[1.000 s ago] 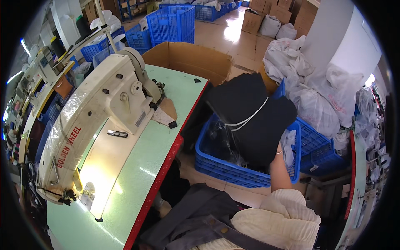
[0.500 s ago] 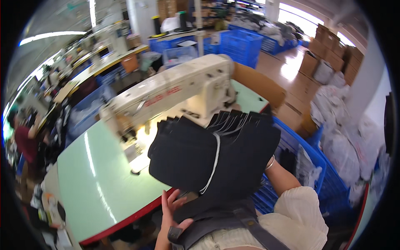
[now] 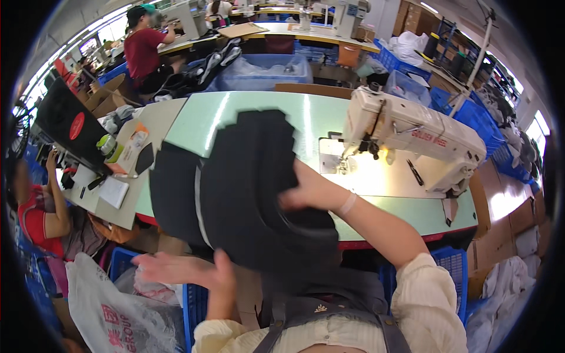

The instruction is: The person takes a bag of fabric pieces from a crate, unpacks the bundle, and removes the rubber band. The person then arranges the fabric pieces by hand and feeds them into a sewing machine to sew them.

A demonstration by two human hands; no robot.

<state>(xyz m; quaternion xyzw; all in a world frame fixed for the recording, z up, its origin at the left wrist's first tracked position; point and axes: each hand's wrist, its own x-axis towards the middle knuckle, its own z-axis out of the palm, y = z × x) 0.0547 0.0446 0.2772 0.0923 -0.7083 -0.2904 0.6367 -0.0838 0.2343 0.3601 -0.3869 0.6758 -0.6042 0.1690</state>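
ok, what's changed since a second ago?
The black bundle moved left, from over the blue crate to the green table, left of the sewing machine; the view turned left. The left hand came into view, open near the bundle, contact unclear. The right hand still holds it. Unchanged: white band around the bundle.

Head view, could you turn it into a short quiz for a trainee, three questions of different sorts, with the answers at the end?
1. Which is clasping the black fabric bundle? A: left grip; B: right grip; C: both.
2. True or false: in the picture, the sewing machine stands left of the bundle.
3. Fill in: a pale ____ crosses the bundle.

Key:
1. B; the left grip is open.
2. False; the machine is to the right.
3. Band.
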